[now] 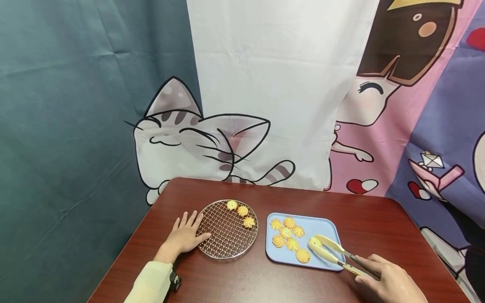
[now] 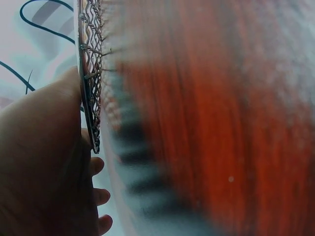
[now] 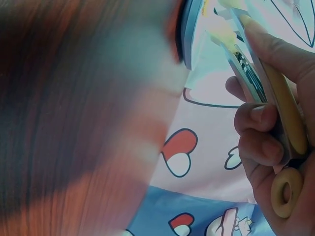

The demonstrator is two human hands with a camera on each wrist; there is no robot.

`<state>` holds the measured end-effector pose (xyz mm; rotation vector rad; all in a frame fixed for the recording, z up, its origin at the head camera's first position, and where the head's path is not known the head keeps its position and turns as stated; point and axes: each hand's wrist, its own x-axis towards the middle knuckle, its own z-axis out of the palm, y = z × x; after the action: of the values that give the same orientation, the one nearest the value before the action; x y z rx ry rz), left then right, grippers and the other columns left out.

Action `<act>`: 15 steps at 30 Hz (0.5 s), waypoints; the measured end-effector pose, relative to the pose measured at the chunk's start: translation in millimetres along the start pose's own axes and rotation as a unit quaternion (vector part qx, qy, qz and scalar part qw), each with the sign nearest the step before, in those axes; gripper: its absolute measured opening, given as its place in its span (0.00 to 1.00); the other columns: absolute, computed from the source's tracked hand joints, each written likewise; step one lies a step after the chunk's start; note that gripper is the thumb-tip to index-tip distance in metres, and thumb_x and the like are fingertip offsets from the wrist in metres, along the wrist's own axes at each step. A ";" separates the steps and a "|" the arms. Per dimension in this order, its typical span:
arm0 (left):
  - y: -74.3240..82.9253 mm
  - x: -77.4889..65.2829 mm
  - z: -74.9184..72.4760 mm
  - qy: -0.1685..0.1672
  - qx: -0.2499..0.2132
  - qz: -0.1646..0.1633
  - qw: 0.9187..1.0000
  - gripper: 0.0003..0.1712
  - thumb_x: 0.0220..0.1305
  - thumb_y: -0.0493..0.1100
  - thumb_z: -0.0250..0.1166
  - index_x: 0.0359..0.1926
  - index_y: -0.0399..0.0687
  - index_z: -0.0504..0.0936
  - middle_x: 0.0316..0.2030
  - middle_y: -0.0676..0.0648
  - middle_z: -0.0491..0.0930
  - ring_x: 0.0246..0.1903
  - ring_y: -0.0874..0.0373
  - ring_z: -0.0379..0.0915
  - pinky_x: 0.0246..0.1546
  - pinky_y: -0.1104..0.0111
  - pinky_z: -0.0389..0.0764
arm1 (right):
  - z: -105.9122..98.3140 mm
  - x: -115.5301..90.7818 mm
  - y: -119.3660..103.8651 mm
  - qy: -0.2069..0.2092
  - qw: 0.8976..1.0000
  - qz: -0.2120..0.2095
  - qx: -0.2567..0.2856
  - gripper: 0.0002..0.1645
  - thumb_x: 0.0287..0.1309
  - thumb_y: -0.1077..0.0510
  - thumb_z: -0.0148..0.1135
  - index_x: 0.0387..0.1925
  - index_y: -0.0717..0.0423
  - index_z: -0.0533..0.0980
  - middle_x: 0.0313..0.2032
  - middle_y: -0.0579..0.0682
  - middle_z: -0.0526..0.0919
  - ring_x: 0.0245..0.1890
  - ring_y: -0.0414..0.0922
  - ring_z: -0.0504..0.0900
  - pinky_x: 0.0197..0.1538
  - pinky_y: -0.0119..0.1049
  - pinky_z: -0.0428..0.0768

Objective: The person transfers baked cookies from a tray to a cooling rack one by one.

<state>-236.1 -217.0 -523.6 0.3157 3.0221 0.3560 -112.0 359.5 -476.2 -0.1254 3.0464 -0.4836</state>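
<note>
My left hand (image 1: pixel 185 236) lies with fingers spread at the left rim of a round wire cooling rack (image 1: pixel 221 240), the thumb on its mesh. Three piped butter cookies sit along the rack's far right side, among them a swirled cookie (image 1: pixel 243 211). With curled fingers my right hand (image 1: pixel 395 281) grips cream-tipped tongs (image 3: pixel 288 115), which have a ring at the handle end. Over the right part of a blue tray (image 1: pixel 318 225), the tong tips straddle a cookie (image 1: pixel 314 243). Several more cookies, including a round one (image 1: pixel 302 255), lie on the tray's left and middle.
The rack and tray stand side by side on a reddish-brown wooden table (image 1: pixel 242 280). Behind the table hangs a curtain (image 1: pixel 284 84) printed with a cat and cartoon figures. A dark wrist device (image 1: pixel 174 281) sits at the left sleeve (image 1: pixel 151 283).
</note>
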 end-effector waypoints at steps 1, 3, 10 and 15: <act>-0.1 0.0 0.2 0.000 0.000 0.000 1.000 0.49 0.70 0.70 0.55 0.78 0.42 0.59 0.77 0.33 0.54 0.76 0.28 0.42 0.72 0.34 0.45 | -0.4 0.3 -0.8 0.002 1.000 -0.001 -0.003 0.35 0.47 0.37 0.76 0.56 0.48 0.85 0.33 0.39 0.74 0.27 0.32 0.69 0.29 0.31 0.68; -0.2 -0.1 0.4 0.002 0.000 -0.001 1.000 0.49 0.70 0.70 0.55 0.78 0.42 0.59 0.77 0.33 0.54 0.76 0.28 0.42 0.72 0.35 0.45 | -0.5 1.2 -2.4 0.005 1.000 -0.003 -0.007 0.35 0.47 0.37 0.76 0.55 0.48 0.85 0.33 0.39 0.74 0.27 0.32 0.69 0.29 0.31 0.69; -0.5 -0.2 1.6 -0.001 0.001 -0.004 1.000 0.49 0.70 0.70 0.54 0.78 0.43 0.58 0.77 0.34 0.53 0.76 0.29 0.41 0.72 0.35 0.45 | 1.4 4.9 -9.7 0.008 1.000 0.008 0.000 0.35 0.48 0.36 0.76 0.56 0.46 0.85 0.33 0.39 0.75 0.28 0.35 0.71 0.29 0.32 0.69; -0.6 0.5 1.9 -0.001 0.002 -0.004 1.000 0.49 0.70 0.70 0.54 0.78 0.43 0.58 0.77 0.34 0.53 0.76 0.28 0.41 0.72 0.35 0.45 | 2.8 7.1 -15.2 0.032 0.999 -0.018 -0.017 0.34 0.47 0.37 0.77 0.55 0.46 0.85 0.34 0.37 0.75 0.28 0.34 0.70 0.29 0.32 0.68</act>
<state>-236.5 -217.0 -525.6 0.3052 3.0221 0.3495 -117.8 343.6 -474.4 -0.1688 3.1211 -0.4482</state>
